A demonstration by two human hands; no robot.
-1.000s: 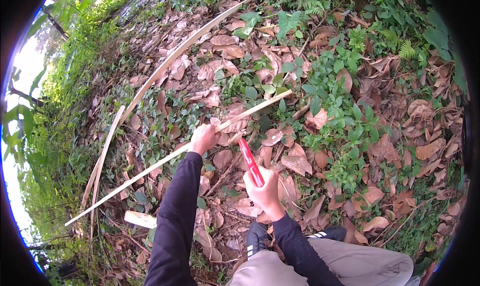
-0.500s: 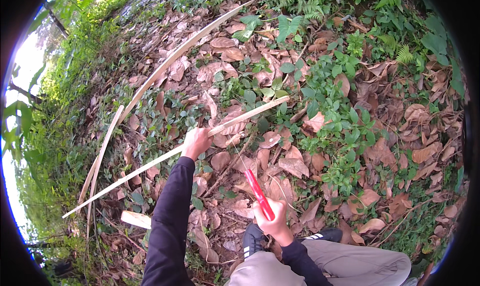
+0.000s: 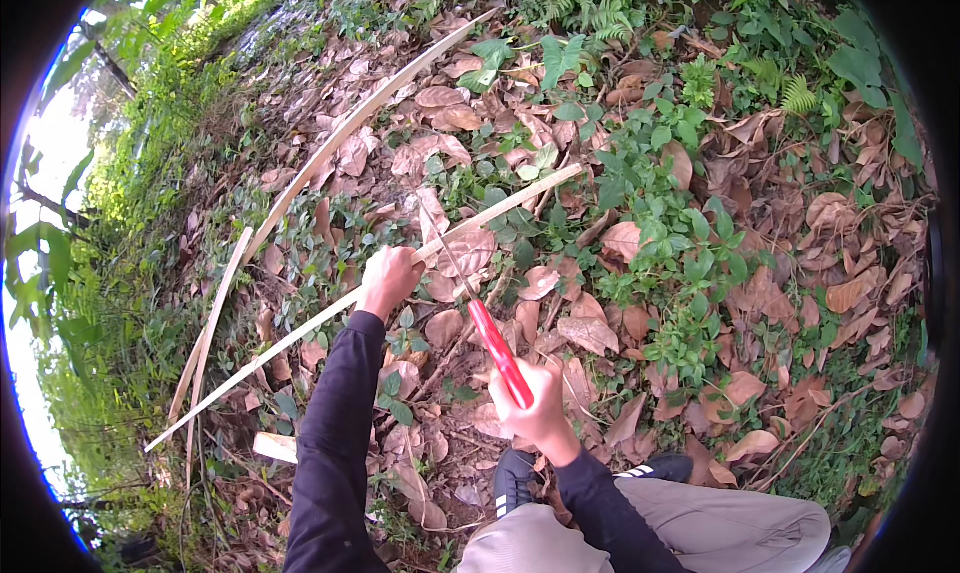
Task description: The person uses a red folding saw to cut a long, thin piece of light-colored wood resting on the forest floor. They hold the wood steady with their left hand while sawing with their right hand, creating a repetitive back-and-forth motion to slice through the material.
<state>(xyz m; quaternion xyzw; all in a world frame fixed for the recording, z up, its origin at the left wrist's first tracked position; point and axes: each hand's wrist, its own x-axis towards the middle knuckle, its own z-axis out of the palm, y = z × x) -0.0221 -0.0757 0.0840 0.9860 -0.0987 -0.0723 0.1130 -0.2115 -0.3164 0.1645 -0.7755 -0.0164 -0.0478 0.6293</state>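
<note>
Head view: we hold the long pale bamboo strip (image 3: 300,338) with our left hand (image 3: 388,278), fingers wrapped fully round it, strip raised slantwise above the leaf-littered ground (image 3: 800,273). Our right hand (image 3: 535,408) grips the red-handled knife (image 3: 490,328), fingers closed on the handle, blade tip at the strip just beside the left hand. Shaving looks underway, not finished, as we judge. Two other strips (image 3: 340,143) lie on the ground, well apart.
</note>
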